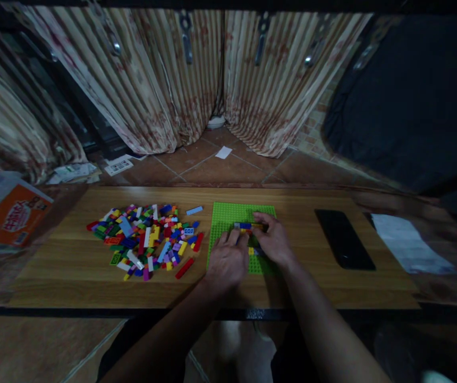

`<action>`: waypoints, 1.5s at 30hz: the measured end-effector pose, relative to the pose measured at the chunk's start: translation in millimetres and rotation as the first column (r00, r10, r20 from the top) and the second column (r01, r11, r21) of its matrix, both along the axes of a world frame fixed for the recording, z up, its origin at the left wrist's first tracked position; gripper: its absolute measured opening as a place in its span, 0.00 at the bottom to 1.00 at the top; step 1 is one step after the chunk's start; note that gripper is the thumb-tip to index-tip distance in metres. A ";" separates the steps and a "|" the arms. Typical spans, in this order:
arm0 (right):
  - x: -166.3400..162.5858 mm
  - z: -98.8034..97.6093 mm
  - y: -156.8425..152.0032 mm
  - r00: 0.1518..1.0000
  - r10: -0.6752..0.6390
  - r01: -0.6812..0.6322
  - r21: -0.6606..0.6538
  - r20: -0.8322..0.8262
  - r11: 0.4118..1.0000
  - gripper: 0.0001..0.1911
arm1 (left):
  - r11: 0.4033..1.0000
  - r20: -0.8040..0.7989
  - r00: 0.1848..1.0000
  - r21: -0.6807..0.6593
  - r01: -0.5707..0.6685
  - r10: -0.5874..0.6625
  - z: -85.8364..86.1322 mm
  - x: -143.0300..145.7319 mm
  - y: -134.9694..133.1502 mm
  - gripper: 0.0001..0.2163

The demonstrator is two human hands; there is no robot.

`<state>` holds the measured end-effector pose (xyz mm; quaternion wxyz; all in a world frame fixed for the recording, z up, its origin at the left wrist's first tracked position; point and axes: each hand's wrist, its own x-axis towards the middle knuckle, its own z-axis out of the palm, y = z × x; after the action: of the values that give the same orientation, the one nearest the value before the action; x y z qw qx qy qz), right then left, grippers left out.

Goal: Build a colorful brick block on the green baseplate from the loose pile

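A green studded baseplate [222, 213] lies on the wooden table. On it sits a small build of toy bricks [245, 226], with blue, grey and yellow pieces showing. My left hand [228, 260] rests over the plate's left half, its fingers curled and pressed against the near left side of the build. From the right, my right hand [274, 239] closes thumb and forefinger around the build's right end. Between the hands, a yellow brick [251, 250] shows on the plate. My fingers hide part of the build.
A heap of loose, many-coloured bricks [154, 234] spreads over the table's left side. A black phone [344, 239] lies to the right, near a white paper sheet [407, 242]. A clear plastic box with an orange label [13, 215] stands beyond the table's left end.
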<state>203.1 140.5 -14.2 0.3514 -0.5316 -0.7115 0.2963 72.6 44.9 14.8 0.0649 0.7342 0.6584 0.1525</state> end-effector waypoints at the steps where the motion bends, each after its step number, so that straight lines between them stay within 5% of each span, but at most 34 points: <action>1: -0.5 -0.7 0.1 1.000 -0.014 0.014 -0.001 -0.024 1.000 0.18 | 1.000 0.007 1.000 0.007 0.005 -0.005 -0.9 -0.6 -0.3 0.17; 7: -10.9 3.9 -1.1 0.986 -0.133 0.132 -0.010 -0.104 0.991 0.15 | 0.998 0.056 0.998 0.066 0.006 -0.010 -4.0 -4.0 -1.4 0.17; 19: -40.5 22.0 -16.8 0.993 -0.077 0.069 0.086 0.087 0.994 0.13 | 0.999 0.160 0.986 0.023 0.034 -0.037 -0.8 -10.7 0.7 0.17; 45: -51.0 24.9 -17.8 0.987 -0.098 0.094 0.041 0.129 0.995 0.13 | 0.999 0.283 0.958 -0.004 0.051 -0.047 -2.9 -14.8 1.1 0.21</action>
<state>152.1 122.7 10.7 0.3270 -0.5773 -0.7116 0.2311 57.8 46.0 11.9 0.1662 0.7206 0.6249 0.2502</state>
